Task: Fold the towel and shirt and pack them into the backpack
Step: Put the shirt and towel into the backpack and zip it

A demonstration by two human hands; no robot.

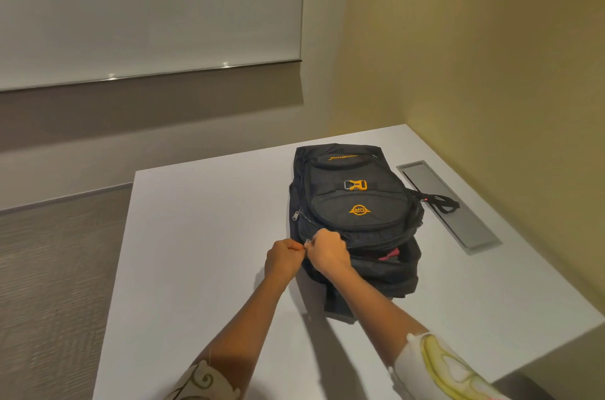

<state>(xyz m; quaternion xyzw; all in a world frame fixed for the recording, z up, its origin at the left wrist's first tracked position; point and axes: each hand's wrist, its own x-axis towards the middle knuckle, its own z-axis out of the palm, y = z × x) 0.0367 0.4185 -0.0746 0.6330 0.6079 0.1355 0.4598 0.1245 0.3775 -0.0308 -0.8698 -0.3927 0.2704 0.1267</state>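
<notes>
A black backpack [357, 200] with an orange logo and buckle lies flat on the white table [203, 236], its front facing up. Its main opening gapes on the near right side, and a bit of red cloth [389, 254] shows inside. My left hand [283, 260] and my right hand [329, 250] meet at the backpack's near left corner, fingers curled. They pinch something small and silvery between them, apparently the zipper pull. No towel or shirt lies outside the bag.
A grey recessed cable hatch [458, 213] runs along the table's right side, with a black strap [440, 203] of the backpack lying over it. A yellow wall stands to the right, a whiteboard behind. Carpeted floor lies to the left.
</notes>
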